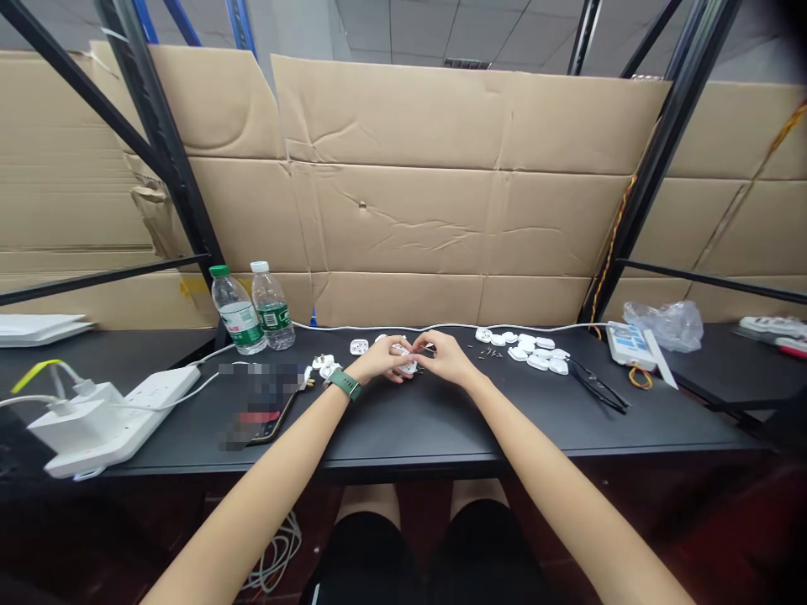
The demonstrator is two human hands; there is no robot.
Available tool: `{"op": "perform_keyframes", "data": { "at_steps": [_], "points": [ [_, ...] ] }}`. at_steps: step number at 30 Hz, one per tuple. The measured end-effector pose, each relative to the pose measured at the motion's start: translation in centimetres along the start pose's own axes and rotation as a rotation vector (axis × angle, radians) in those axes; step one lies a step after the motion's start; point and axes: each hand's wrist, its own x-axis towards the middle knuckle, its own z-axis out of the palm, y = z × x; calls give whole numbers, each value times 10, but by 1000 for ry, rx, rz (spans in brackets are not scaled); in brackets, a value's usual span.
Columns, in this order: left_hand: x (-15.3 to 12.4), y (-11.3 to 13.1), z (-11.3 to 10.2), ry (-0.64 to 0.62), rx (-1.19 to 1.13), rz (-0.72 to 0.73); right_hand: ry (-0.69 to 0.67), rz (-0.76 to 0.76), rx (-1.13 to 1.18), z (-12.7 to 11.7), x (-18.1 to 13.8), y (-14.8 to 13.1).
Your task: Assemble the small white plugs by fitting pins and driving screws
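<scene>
My left hand [382, 359], with a green-banded watch at the wrist, is closed round a small white plastic plug part [408, 367] held just above the black table. My right hand [446, 356] meets it from the right, thumb and forefinger pinched together at the part. Whatever lies between those right fingertips is too small to make out. Several white plastic pieces [535, 353] are spread to the right, with small metal pins [490, 353] beside them. Left of my hands lie another white piece [359, 346] and a small cluster of white plug pieces [324, 364].
Two plastic bottles [243, 318] stand at the back left. Nearer are a phone [272, 430] and a white power strip [135, 428] with chargers. A thin black item [598, 388], a white box [627, 344] and a clear bag [672, 325] lie right. Cardboard [403, 227] walls the back.
</scene>
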Motion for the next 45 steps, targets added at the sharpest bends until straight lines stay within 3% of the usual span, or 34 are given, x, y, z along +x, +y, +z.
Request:
{"op": "perform_keyframes", "data": {
  "at_steps": [6, 12, 29, 39, 45],
  "points": [
    [0, 1, 1, 51, 1, -10, -11, -16, 6, 0, -1, -3],
    [-1, 2, 1, 79, -20, -24, -15, 62, -26, 4, 1, 1],
    [0, 3, 2, 16, -39, -84, -68, 118, -222, -3, -1, -10],
    [-1, 5, 5, 59, -51, -78, -30, 66, -147, 0, 0, -7],
    [2, -1, 2, 16, -22, -83, -79, 79, -197, 3, -1, -10]
  ]
}}
